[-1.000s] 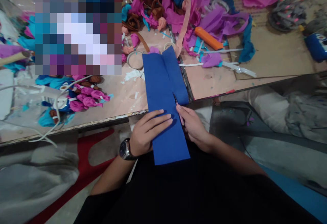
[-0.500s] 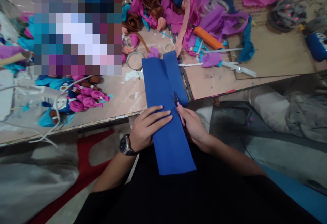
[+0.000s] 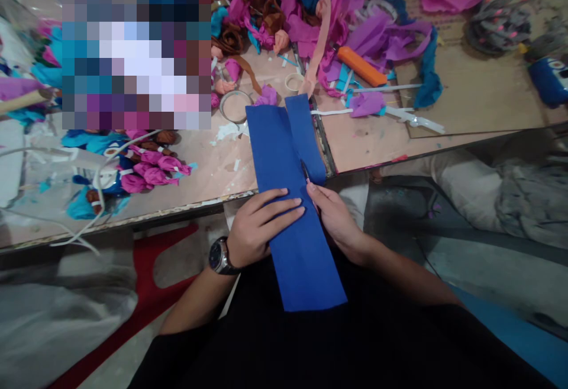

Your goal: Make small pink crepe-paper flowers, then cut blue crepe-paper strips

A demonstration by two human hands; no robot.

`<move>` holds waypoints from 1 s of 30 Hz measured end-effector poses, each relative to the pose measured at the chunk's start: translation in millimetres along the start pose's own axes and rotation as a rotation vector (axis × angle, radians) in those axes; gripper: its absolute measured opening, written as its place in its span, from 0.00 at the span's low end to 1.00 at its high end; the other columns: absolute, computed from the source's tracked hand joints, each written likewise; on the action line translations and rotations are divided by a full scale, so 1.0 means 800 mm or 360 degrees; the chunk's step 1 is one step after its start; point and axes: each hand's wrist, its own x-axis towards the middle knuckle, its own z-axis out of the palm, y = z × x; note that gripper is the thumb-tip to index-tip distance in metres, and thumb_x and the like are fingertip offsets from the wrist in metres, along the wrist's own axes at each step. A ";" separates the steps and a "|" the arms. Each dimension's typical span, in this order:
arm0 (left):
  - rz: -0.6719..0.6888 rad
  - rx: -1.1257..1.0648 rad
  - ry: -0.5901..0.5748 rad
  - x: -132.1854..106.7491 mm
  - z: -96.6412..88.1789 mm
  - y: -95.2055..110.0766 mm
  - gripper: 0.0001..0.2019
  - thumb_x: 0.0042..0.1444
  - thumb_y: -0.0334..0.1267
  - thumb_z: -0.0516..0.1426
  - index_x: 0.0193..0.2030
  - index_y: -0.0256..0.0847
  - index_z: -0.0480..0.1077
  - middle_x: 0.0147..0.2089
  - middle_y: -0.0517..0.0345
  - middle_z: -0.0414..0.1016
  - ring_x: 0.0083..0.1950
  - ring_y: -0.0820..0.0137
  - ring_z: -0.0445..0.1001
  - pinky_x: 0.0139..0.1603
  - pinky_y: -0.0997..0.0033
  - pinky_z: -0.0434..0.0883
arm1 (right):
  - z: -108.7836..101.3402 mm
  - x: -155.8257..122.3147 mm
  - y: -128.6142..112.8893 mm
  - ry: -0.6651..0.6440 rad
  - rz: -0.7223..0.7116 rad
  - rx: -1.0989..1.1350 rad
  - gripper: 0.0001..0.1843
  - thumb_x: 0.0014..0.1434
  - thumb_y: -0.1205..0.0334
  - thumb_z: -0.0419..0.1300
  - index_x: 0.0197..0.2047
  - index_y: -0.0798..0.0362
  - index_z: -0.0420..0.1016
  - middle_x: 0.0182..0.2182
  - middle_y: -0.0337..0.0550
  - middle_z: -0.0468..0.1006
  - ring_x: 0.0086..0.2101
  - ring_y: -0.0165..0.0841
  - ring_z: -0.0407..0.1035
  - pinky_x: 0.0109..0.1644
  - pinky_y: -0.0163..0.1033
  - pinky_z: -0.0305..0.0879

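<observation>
A long blue sheet (image 3: 306,265) reaches from the table over its near edge to my lap. A slit divides its far part, leaving a narrow strip (image 3: 302,123) on the right. My left hand (image 3: 266,217) grips the sheet's left side, fingers laid across the top and thumb hidden beneath. In my right hand (image 3: 335,214), closed at the sheet's right edge, is a slim pink-handled blade (image 3: 304,170). Its dark point lies at the near end of the slit. Most of the handle is hidden by my fingers.
Crumpled pink, purple and brown paper (image 3: 284,10) is heaped at the back. An orange-handled tool (image 3: 361,67), tape rings (image 3: 236,107) and brown cardboard (image 3: 470,93) lie on the table. A white cable (image 3: 101,182) crosses paper bundles at left.
The blue sheet has slid a little toward me, with my left hand shifting slightly right and nearer. The slit at the far end shows wider. My right hand has hardly moved.
</observation>
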 end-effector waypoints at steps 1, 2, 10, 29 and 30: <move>0.0002 -0.0002 -0.0001 0.000 0.000 0.000 0.23 0.72 0.41 0.58 0.71 0.44 0.70 0.62 0.48 0.82 0.70 0.55 0.74 0.66 0.47 0.78 | 0.000 0.000 0.000 0.0004 0.0004 0.0009 0.28 0.52 0.35 0.73 0.30 0.50 0.72 0.22 0.31 0.62 0.24 0.27 0.53 0.28 0.36 0.54; 0.0000 -0.0007 -0.0002 0.000 0.000 -0.002 0.23 0.71 0.40 0.58 0.71 0.44 0.70 0.62 0.47 0.81 0.70 0.55 0.74 0.67 0.47 0.77 | 0.000 0.000 0.001 0.0008 0.0010 0.0016 0.27 0.53 0.35 0.74 0.30 0.51 0.72 0.22 0.31 0.62 0.24 0.27 0.54 0.28 0.36 0.54; -0.0056 0.0003 0.0011 0.003 0.006 -0.023 0.24 0.70 0.40 0.60 0.71 0.48 0.70 0.64 0.49 0.80 0.71 0.55 0.73 0.68 0.47 0.76 | -0.002 0.001 0.004 0.0017 0.0034 0.0067 0.28 0.52 0.35 0.74 0.30 0.50 0.71 0.22 0.31 0.63 0.23 0.27 0.55 0.29 0.37 0.56; -0.0083 0.0016 0.0045 -0.005 0.005 -0.022 0.22 0.72 0.41 0.58 0.71 0.47 0.71 0.64 0.48 0.80 0.72 0.55 0.72 0.69 0.46 0.75 | -0.003 -0.006 0.007 0.0030 0.0013 -0.0029 0.33 0.57 0.34 0.71 0.23 0.49 0.59 0.20 0.31 0.55 0.23 0.27 0.48 0.26 0.38 0.49; -0.0080 0.0014 0.0043 -0.004 0.005 -0.023 0.22 0.72 0.41 0.58 0.71 0.47 0.71 0.64 0.48 0.80 0.72 0.55 0.72 0.69 0.46 0.75 | -0.003 -0.007 0.007 0.0031 0.0012 -0.0025 0.33 0.57 0.35 0.71 0.23 0.49 0.59 0.20 0.31 0.55 0.23 0.27 0.48 0.26 0.38 0.49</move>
